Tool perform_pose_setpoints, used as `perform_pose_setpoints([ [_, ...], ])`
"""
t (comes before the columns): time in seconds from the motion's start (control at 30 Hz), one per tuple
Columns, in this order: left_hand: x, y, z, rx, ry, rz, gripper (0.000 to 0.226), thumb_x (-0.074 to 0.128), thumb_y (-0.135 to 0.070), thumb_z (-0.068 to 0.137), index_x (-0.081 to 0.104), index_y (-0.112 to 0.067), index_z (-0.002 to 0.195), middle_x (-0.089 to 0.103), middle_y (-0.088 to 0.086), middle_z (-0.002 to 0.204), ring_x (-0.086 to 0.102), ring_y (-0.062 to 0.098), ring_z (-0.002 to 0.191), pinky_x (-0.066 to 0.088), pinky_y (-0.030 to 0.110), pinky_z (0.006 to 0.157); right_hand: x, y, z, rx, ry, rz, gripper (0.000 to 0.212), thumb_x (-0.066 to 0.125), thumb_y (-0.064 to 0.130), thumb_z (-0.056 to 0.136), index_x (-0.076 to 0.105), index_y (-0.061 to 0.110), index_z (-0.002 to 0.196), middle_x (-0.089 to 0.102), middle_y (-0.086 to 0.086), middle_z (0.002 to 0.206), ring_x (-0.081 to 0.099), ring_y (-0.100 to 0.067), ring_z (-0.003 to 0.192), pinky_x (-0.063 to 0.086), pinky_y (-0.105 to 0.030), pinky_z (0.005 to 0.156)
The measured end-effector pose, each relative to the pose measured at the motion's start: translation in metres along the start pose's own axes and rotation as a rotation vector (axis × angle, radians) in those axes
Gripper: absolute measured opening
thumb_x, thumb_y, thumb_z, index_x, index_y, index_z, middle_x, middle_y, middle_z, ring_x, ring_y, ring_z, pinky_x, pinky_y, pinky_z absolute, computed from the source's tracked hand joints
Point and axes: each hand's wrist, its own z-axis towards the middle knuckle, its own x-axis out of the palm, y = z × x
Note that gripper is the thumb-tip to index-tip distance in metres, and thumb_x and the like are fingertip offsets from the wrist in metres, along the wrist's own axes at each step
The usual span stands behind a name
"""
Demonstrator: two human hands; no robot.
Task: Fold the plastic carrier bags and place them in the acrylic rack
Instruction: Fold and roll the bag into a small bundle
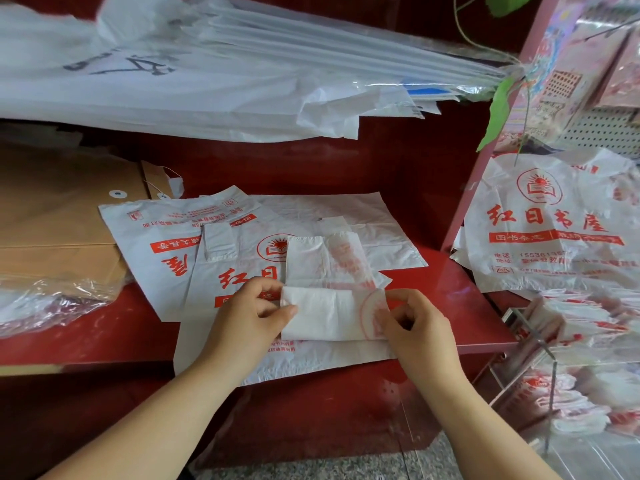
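Side by side, left hand and right hand pinch.

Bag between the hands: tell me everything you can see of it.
The bag is thin white plastic with faint red print, partly folded: its near end is a thick band, the rest a narrow strip reaching away. It lies on flat bags on the red shelf. The left hand holds its left end; the right hand pinches its right end.

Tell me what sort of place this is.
Likely a bookshop or stationery shop counter: carrier bags printed with an open-book logo, stacked brown string-tie envelopes, and an acrylic rack of folded bags.
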Motion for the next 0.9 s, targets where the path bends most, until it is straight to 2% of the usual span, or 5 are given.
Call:
perform_pose_setpoints([
  [0.4,0.005,-0.006,0.005,0.197,-0.075,0.802,0.034,0.047,-0.039,0.092,0.048,-0.030,0.125,0.068,-0.008,0.102,0.061,0.015,0.099,0.036,0.023,0.084,0.008,0.004,0.010,0.001,-0.027,-0.371,0.028,0.046,0.023,0.090,0.049,0.023,0.118,0.052,0.010,0.073,0.057,-0.017,0.085,0.020,-0.027,0.080],
  [0.6,0.002,0.016,0.008,0.699,-0.116,0.717,0.017,0.059,-0.032,0.077,0.066,-0.022,0.089,0.063,-0.003,0.091,0.049,0.015,0.086,0.032,0.033,0.083,0.010,0.004,0.007,-0.065,-0.056,-0.488,0.020,0.055,0.016,0.083,0.058,0.017,0.102,0.050,0.010,0.074,0.056,-0.022,0.085,0.017,-0.028,0.074],
  [0.73,-0.002,0.006,0.001,0.598,0.312,0.740,0.068,0.024,-0.068,0.076,0.063,-0.027,0.114,0.050,-0.018,0.125,0.033,-0.005,0.117,0.033,0.016,0.098,0.017,-0.003,0.007,-0.287,-0.121,-0.428,0.018,0.061,0.011,0.056,0.068,0.016,0.072,0.067,0.001,0.078,0.064,-0.027,0.073,0.034,-0.031,0.070],
  [0.8,-0.003,0.010,0.000,0.461,0.359,0.712,0.091,0.013,-0.072,0.055,0.038,-0.036,0.135,0.014,-0.033,0.130,0.009,-0.015,0.120,0.005,0.003,0.098,0.011,-0.005,0.008,-0.338,0.027,-0.375,0.021,0.058,0.024,0.068,0.071,0.016,0.082,0.070,0.001,0.092,0.065,-0.026,0.089,0.035,-0.030,0.079],
  [0.9,-0.002,0.012,0.004,0.472,0.324,0.667,0.097,0.013,-0.069,0.048,0.033,-0.037,0.137,0.015,-0.034,0.129,0.014,-0.015,0.119,0.002,-0.004,0.091,-0.004,-0.004,0.008,-0.305,0.314,-0.311,0.071,0.034,0.062,0.065,0.059,0.021,0.118,0.057,0.012,0.120,0.047,-0.010,0.117,0.023,-0.018,0.097],
])
